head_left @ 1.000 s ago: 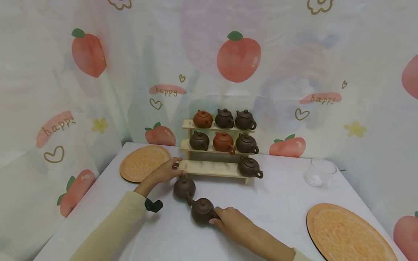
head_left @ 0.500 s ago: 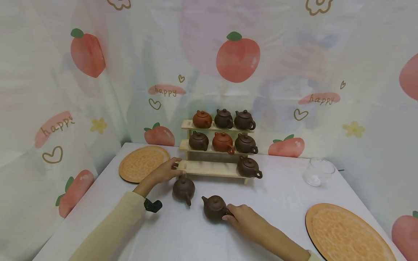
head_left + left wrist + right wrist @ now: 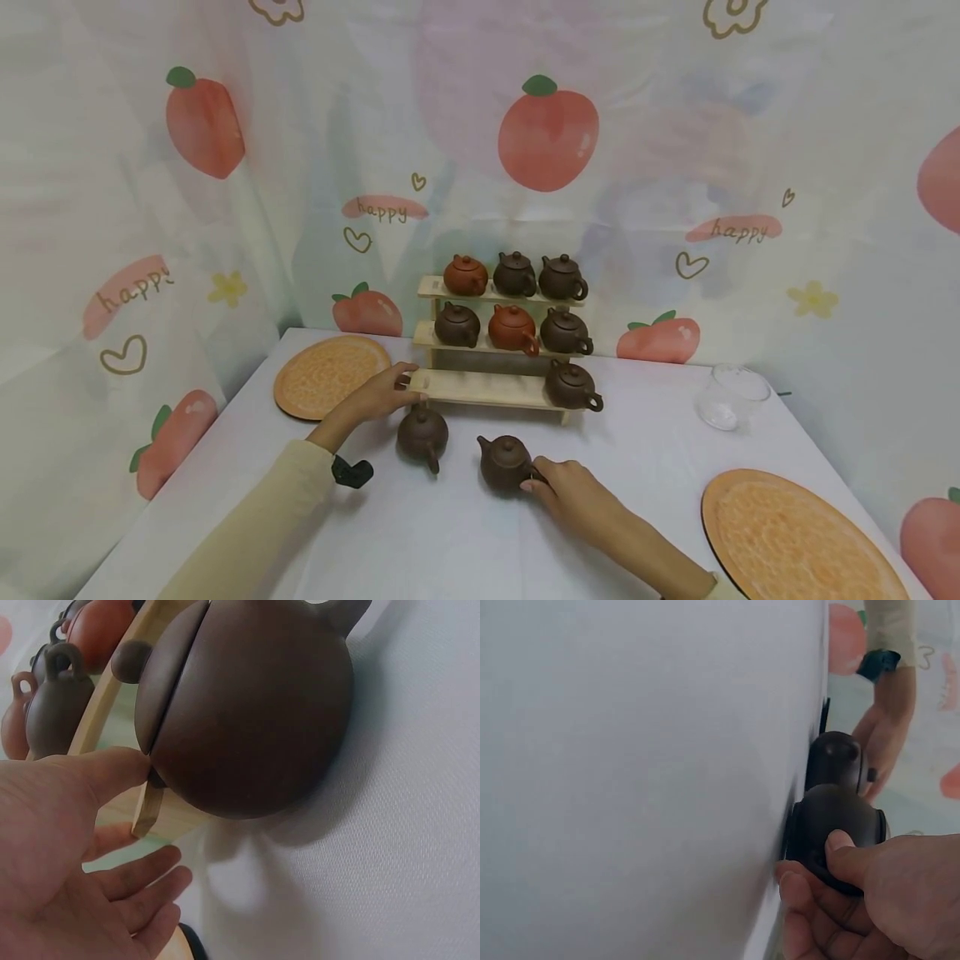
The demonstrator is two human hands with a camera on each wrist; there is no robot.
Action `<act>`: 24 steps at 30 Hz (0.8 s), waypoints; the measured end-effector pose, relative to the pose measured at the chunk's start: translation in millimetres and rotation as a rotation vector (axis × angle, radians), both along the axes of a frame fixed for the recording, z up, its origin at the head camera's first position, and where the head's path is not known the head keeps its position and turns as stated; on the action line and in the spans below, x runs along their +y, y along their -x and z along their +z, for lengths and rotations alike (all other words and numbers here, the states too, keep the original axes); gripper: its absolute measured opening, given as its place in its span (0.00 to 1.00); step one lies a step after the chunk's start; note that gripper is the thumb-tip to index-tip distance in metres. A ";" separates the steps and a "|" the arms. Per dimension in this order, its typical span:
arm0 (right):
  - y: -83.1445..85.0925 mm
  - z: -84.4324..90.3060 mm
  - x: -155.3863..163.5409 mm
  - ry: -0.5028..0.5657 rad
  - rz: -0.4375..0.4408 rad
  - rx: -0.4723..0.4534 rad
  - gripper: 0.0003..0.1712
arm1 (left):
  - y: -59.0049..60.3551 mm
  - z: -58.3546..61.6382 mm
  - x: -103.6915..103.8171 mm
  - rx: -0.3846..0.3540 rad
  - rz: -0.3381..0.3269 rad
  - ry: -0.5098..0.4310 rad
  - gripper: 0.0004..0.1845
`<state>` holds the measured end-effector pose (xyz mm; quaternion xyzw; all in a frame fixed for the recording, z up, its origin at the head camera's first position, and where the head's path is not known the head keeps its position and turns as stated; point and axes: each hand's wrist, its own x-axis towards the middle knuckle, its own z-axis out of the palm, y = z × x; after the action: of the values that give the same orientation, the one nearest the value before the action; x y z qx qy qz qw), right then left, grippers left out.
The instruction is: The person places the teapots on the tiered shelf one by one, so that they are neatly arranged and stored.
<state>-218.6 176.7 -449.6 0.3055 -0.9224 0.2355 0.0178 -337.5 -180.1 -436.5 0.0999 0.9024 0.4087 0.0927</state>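
Biggest thing here is the white table (image 3: 637,467), and just past our left hand (image 3: 378,393) stands the three-tier wooden rack (image 3: 487,387) with seven little teapots on it. Our left hand rests against the near left end of its bottom shelf, fingers relaxed and mostly straight, gripping nothing, probably just steadying the rack. Two round orange mats flank us, one (image 3: 330,375) just left of that hand, another (image 3: 795,537) well off to the right of our right hand (image 3: 573,496). A dark teapot (image 3: 423,433) sits on the table right under the left hand's thumb. Our right hand pinches the handle of the second dark teapot (image 3: 505,463), which sits upright on the table, spout pointing away to the left, likely so the handle stays easy to grab.
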 end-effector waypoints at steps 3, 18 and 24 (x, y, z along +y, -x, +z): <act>5.2 4.1 -0.9 0.018 -0.020 0.015 0.12 | 0.3 -0.5 0.1 0.001 -0.001 -0.002 0.39; 43.2 35.5 -11.1 0.087 -0.168 0.048 0.10 | 0.7 0.4 -0.1 -0.002 0.005 0.001 0.39; 57.4 40.2 -17.6 0.099 -0.213 0.023 0.10 | 0.6 0.3 -0.2 -0.005 0.002 0.007 0.39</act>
<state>-276.0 159.1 -409.4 0.2074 -0.9366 0.2739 0.0685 -338.2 -180.3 -436.2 0.0976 0.9037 0.4059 0.0951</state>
